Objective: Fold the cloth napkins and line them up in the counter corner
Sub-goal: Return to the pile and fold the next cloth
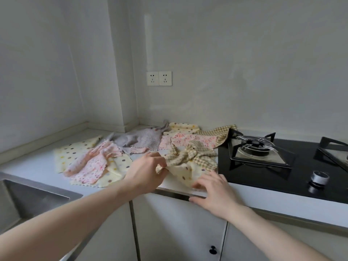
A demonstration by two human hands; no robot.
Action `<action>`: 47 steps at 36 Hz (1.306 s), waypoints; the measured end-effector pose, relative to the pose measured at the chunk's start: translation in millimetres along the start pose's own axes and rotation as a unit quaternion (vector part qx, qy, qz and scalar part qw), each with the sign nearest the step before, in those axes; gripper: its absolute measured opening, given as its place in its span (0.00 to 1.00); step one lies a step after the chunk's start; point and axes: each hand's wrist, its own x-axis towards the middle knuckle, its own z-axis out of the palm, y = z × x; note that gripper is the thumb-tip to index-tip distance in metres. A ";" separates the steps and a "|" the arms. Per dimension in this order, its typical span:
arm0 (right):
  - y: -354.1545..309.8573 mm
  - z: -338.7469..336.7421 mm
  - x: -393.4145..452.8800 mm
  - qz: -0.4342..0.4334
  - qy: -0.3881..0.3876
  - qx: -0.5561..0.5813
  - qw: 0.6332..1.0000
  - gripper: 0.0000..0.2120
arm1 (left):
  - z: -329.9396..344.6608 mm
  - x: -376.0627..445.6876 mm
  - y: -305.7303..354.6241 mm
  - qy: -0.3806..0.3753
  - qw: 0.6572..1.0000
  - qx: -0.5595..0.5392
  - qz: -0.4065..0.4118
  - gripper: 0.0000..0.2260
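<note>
Now L grip [146, 171] pinching dotted napkin [185, 173] edge, R grip [212, 187] flat on it, fingers relaxed.

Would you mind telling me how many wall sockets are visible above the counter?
2: the left socket and the right socket sit side by side, touching, on the back wall above the napkin pile. None appears hidden.

Unfolded cloth napkins lie scattered across a white counter [37, 164]: two cream polka-dot napkins [75, 153], crumpled pink floral ones [94, 162], a grey one [139, 140] and yellow gingham pieces [190, 153]. A third cream dotted napkin [185, 174] sits rumpled at the front edge.
</note>
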 end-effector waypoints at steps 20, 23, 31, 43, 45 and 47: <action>-63.9 -120.5 50.0 0.121 0.026 0.204 0.971 0.35 | -123.6 101.6 62.3 0.063 0.991 -0.101 -0.065 0.04; -76.5 -117.9 53.1 0.125 0.005 0.232 0.965 0.38 | -128.4 112.5 75.9 0.066 0.991 -0.102 -0.057 0.04; -77.6 -114.9 64.0 0.161 0.035 0.243 0.956 0.23 | -125.8 125.2 94.9 0.046 0.993 -0.093 -0.052 0.04; -37.4 -29.4 27.7 0.147 -0.105 0.204 0.962 0.15 | -19.3 35.6 35.6 -0.165 0.974 -0.040 -0.153 0.09; -32.2 -9.3 25.6 0.133 -0.125 0.158 0.971 0.21 | -7.1 27.8 20.2 -0.134 0.968 -0.072 -0.198 0.09; -27.9 2.9 29.5 0.131 -0.123 0.112 0.977 0.26 | -7.2 29.2 9.6 -0.091 0.960 -0.100 -0.246 0.10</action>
